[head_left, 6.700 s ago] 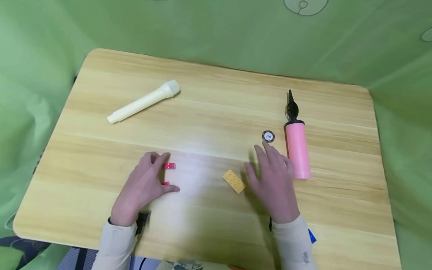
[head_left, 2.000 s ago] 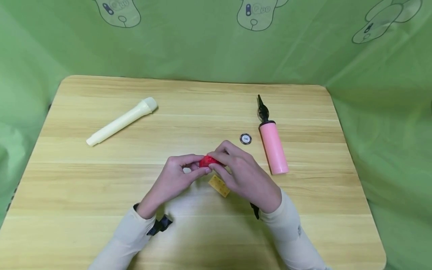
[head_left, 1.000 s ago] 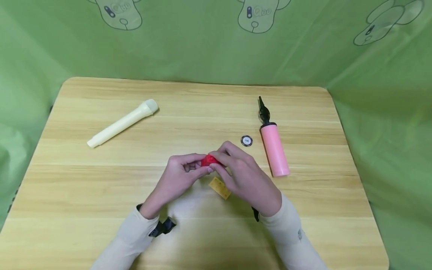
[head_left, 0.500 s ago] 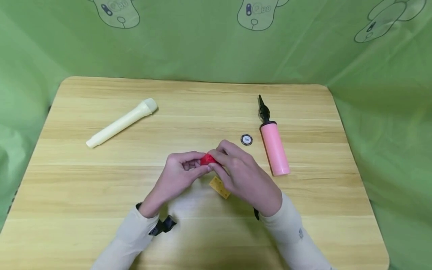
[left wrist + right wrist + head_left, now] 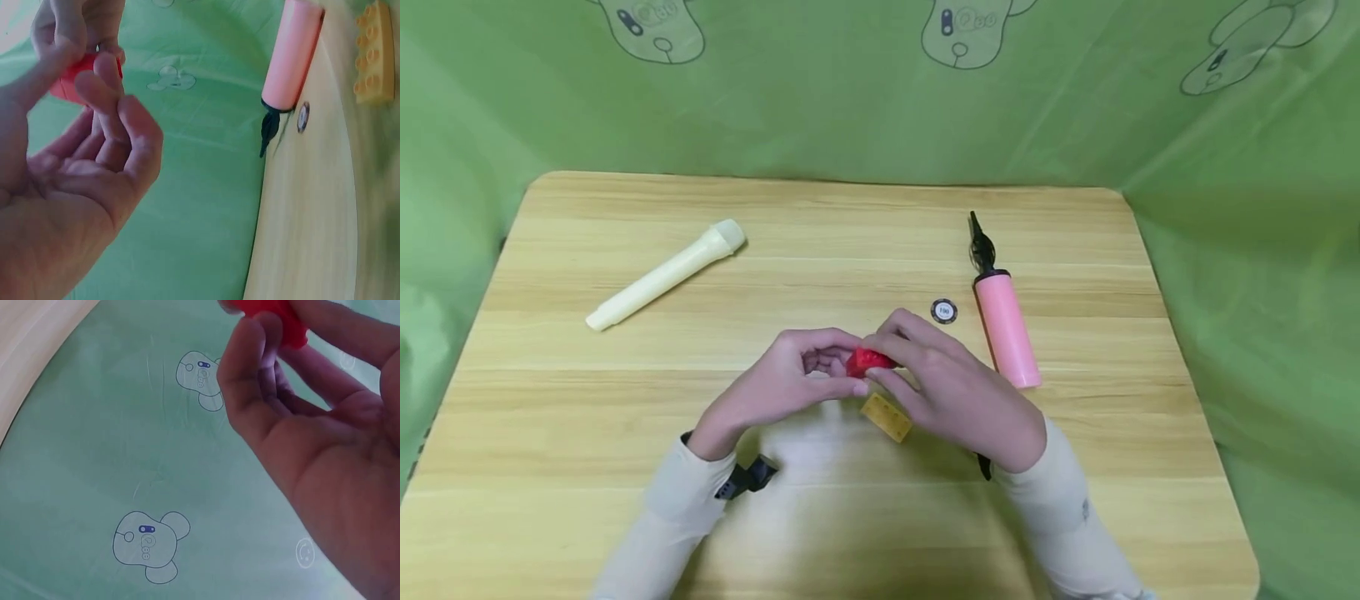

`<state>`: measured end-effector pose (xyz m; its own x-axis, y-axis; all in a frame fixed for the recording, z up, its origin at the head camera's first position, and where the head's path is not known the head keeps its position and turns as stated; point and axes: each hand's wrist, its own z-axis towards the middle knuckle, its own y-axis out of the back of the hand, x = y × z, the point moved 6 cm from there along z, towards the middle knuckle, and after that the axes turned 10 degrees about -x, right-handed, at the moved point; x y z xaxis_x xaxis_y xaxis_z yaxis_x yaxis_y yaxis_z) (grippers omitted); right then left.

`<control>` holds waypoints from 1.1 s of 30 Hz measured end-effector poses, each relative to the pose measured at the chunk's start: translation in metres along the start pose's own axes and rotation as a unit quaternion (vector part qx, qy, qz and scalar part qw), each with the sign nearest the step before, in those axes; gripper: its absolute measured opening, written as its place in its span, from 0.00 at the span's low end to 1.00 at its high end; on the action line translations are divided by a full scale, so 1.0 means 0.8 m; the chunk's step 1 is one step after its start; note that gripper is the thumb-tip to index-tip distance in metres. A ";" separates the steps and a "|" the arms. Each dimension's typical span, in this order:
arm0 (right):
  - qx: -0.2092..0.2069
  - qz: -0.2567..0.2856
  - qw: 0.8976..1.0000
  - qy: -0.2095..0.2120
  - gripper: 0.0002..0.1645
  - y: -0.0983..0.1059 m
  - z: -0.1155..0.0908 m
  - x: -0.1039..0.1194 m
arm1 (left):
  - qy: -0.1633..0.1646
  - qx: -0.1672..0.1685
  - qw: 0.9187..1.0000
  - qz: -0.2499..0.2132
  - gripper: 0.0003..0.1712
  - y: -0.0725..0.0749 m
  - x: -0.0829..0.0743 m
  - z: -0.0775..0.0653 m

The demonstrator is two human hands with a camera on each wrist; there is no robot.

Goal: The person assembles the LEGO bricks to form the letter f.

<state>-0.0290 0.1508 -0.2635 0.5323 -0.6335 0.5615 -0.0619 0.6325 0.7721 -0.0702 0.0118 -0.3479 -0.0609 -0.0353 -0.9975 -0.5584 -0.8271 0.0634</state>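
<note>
Above the middle of the table, my right hand [image 5: 951, 383] pinches a red toy brick [image 5: 867, 361] between thumb and fingers. Studs show on it in the head view; whether it is one brick or two joined I cannot tell. Beside its left end is my left hand [image 5: 790, 375], fingers bent loosely and thumb tip apart from the brick in the head view. In the left wrist view the red brick [image 5: 70, 80] lies past the left fingertips, partly covered. The right wrist view has the red brick [image 5: 275, 319] at the top edge. Just below the hands lies a yellow toy brick [image 5: 886, 418].
On the wooden table [image 5: 550, 467], a cream microphone [image 5: 666, 275] lies at the back left. A pink hand pump [image 5: 1006, 329] with black nozzle lies at the right, and a round 100 chip [image 5: 943, 311] near it. A green curtain [image 5: 820, 100] stands behind.
Earlier, red pieces lay at the left hand on the table; since then both hands brought red to the middle. In the last half second the left thumb has moved off the brick.
</note>
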 end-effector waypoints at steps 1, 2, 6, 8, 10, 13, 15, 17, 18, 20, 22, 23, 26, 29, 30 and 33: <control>0.007 0.002 1.000 0.002 0.10 0.000 0.000 0.000 | 0.003 0.012 1.000 0.005 0.23 0.000 0.001 0.000; 0.014 0.003 1.000 0.004 0.09 0.001 0.000 0.000 | 0.005 0.022 1.000 0.014 0.24 0.001 0.002 0.000; 0.045 0.002 0.999 0.010 0.09 -0.002 0.000 -0.001 | 0.001 0.059 0.997 0.045 0.29 0.000 0.005 0.001; 0.057 0.003 0.998 0.009 0.10 -0.003 -0.001 -0.001 | -0.008 0.075 0.996 0.046 0.26 -0.001 0.005 0.001; 0.065 0.004 0.998 0.010 0.11 -0.005 -0.001 -0.002 | -0.020 0.088 0.995 0.038 0.20 -0.003 0.004 0.001; 0.071 0.009 0.997 0.018 0.12 -0.005 -0.001 -0.002 | -0.032 0.093 0.995 0.036 0.14 -0.003 0.002 0.001; 0.067 0.013 0.997 0.029 0.14 -0.005 0.000 -0.001 | -0.026 0.087 0.995 0.037 0.16 -0.002 0.002 0.001; 0.058 0.021 0.997 0.042 0.16 -0.005 0.000 -0.001 | -0.015 0.080 0.996 0.038 0.20 -0.001 0.003 0.002; 0.050 0.022 0.997 0.048 0.17 -0.004 0.000 -0.001 | -0.011 0.075 0.996 0.034 0.21 -0.001 0.004 0.002; 0.035 0.022 0.998 0.054 0.21 -0.004 0.000 -0.003 | -0.007 0.065 0.997 0.030 0.23 -0.001 0.004 0.003; 0.018 0.015 0.999 0.047 0.23 -0.004 -0.001 -0.007 | -0.008 0.054 0.998 0.027 0.22 -0.001 0.006 0.003; 0.008 0.009 0.999 0.041 0.24 -0.003 -0.002 -0.009 | -0.009 0.048 0.998 0.026 0.22 -0.001 0.006 0.003; -0.032 -0.012 0.999 0.009 0.25 0.000 -0.005 -0.019 | -0.011 0.022 0.999 0.038 0.21 0.001 0.009 0.002; -0.100 -0.045 0.994 -0.024 0.25 0.007 -0.010 -0.031 | -0.026 -0.021 0.997 0.072 0.20 0.006 0.010 0.001; -0.125 -0.058 0.990 -0.036 0.24 0.009 -0.012 -0.036 | -0.034 -0.036 0.995 0.083 0.21 0.007 0.010 0.001; -0.182 -0.096 0.976 -0.066 0.21 0.012 -0.022 -0.049 | -0.057 -0.070 0.990 0.111 0.21 0.009 0.007 0.002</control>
<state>-0.0359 0.1894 -0.2835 0.3896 -0.7924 0.4694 0.3458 0.5982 0.7229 -0.0759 0.0062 -0.3531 -0.2668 -0.1688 -0.9489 -0.4017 -0.8755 0.2687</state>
